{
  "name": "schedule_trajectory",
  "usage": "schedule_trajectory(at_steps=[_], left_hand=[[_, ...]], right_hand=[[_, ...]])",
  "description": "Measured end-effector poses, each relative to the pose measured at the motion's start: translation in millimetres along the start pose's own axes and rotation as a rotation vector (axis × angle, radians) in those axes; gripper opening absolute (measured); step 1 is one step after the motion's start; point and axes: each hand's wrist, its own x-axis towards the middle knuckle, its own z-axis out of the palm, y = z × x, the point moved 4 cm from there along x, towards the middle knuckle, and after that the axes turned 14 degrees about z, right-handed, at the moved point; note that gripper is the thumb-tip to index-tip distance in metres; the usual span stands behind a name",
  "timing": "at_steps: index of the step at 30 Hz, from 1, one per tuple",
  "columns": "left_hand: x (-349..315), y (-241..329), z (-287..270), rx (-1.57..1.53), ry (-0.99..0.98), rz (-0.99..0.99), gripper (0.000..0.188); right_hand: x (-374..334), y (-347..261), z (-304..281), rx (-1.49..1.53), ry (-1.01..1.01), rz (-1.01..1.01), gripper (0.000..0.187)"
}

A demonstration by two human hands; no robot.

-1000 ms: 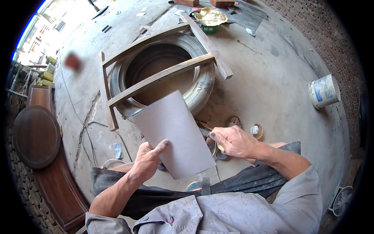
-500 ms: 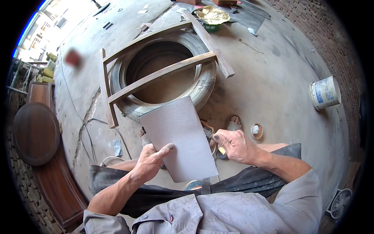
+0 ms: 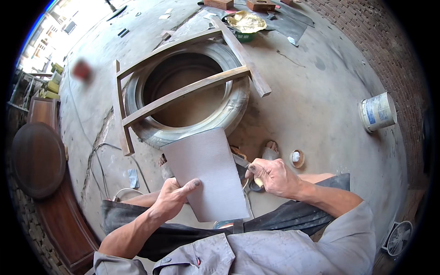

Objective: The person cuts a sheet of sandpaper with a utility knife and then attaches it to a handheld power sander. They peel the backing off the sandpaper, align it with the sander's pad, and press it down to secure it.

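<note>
My left hand pinches a large grey sheet that looks like sandpaper, thumb on top and the other fingers hidden beneath. It is held over my lap, its far edge overlapping the tyre in view. My right hand is closed around a bladed hand tool with a pale handle. The metal blade points left toward the sheet's right edge; whether it touches the paper I cannot tell. Beyond the sheet, a wooden frame of two curved rails and two straight end pieces lies across a tyre.
A small round bowl with something white in it sits right of my foot. Farther right lies a white bucket, tipped over. Cable runs along the left floor near a dark oval wooden panel. A fan stands at lower right.
The sheet and both hands have come slightly nearer my body, with the grips unchanged. The whole view has shifted a little, so the surroundings sit farther left.
</note>
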Motion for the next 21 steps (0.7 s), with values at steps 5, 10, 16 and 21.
schedule_trajectory(at_steps=[5, 10, 16, 21], left_hand=[[2.0, -6.0, 1.9, 0.038, -0.014, -0.094, 0.034], [1.9, -13.5, 2.5, 0.034, -0.019, -0.151, 0.03], [-3.6, -5.9, 6.7, 0.036, -0.063, -0.056, 0.04], [-1.2, -17.6, 2.3, 0.098, -0.103, -0.08, 0.038]], right_hand=[[11.2, 5.8, 6.7, -0.14, -0.023, -0.019, 0.039], [14.8, 3.8, 7.1, -0.047, 0.027, -0.007, 0.039], [-1.4, 4.4, -0.6, -0.003, -0.011, 0.015, 0.037], [1.4, -2.3, 4.3, -0.022, 0.007, -0.01, 0.038]])
